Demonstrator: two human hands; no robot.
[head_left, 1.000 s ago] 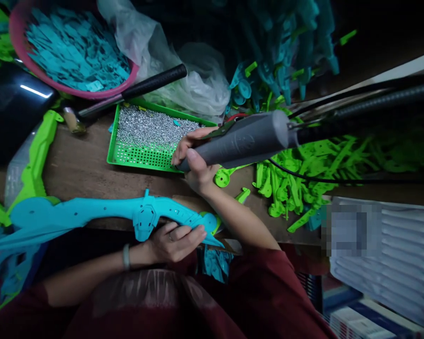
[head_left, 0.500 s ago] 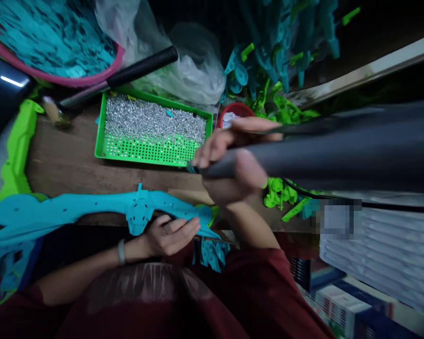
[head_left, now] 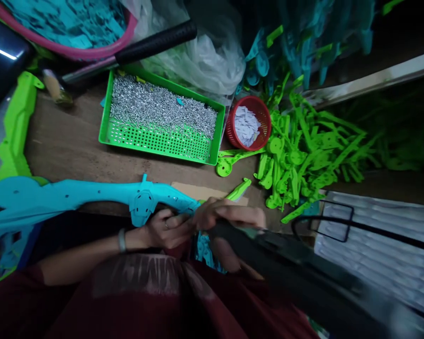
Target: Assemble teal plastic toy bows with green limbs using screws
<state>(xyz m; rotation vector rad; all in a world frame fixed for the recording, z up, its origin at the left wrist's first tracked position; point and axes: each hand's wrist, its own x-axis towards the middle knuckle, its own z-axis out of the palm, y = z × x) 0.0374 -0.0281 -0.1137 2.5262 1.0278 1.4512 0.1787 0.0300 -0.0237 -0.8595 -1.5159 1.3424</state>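
Your right hand (head_left: 229, 219) has come down from the green tray (head_left: 108, 136) of small metal screws (head_left: 155, 106) to the near edge of the bench; its fingers are clenched round the grey power driver (head_left: 286, 268), whose body now runs off low and to the right instead of crossing the middle of the view; I judge the tip has been brought to the work rather than to the screws. Your left hand (head_left: 167, 230) has stayed put, fingers wrapped over the blue toy bow (head_left: 92, 200), which lies flat along the bench edge, its far limb reaching left past the bright green bow piece (head_left: 14, 136). With the driver lowered, the red basket (head_left: 249, 125) of white bits and the heap of green parts (head_left: 304, 160) stand uncovered.

The driver's tip is hidden between your two hands, so you cannot tell whether a screw sits on it or which hole it meets; the driver body is blurred; the hammer (head_left: 127, 52) and the pink basin (head_left: 56, 28) are cut off at the top.
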